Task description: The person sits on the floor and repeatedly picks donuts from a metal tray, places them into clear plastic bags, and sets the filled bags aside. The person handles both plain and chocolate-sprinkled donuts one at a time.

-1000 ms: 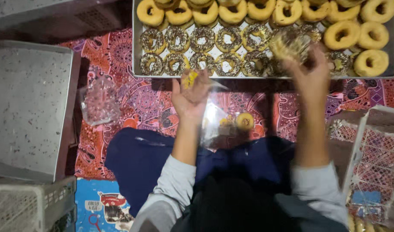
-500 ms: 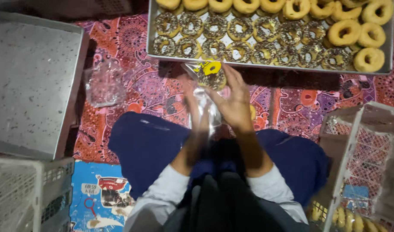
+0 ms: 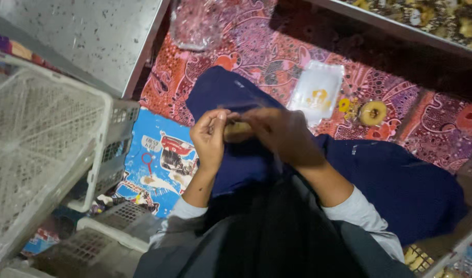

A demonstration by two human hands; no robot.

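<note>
Both my hands meet over my lap, above the dark blue cloth of my knees (image 3: 401, 180). My left hand (image 3: 211, 135) and my right hand (image 3: 282, 133) pinch a small clear bag with a brownish doughnut (image 3: 238, 131) between them; motion blur hides the details. A second bagged doughnut (image 3: 372, 112) lies on the patterned mat to the right. A flat clear bag with a yellow mark (image 3: 317, 90) lies next to it.
A grey metal tray (image 3: 86, 36) lies upside down at top left. White plastic crates (image 3: 45, 149) stand at the left. The metal tray of doughnuts (image 3: 426, 18) shows at top right. A crumpled clear bag (image 3: 197, 25) lies on the red patterned mat (image 3: 256, 46).
My hands came down from the doughnut tray to my lap, carrying a bagged doughnut. The camera swung left and down, so the crates fill the left side.
</note>
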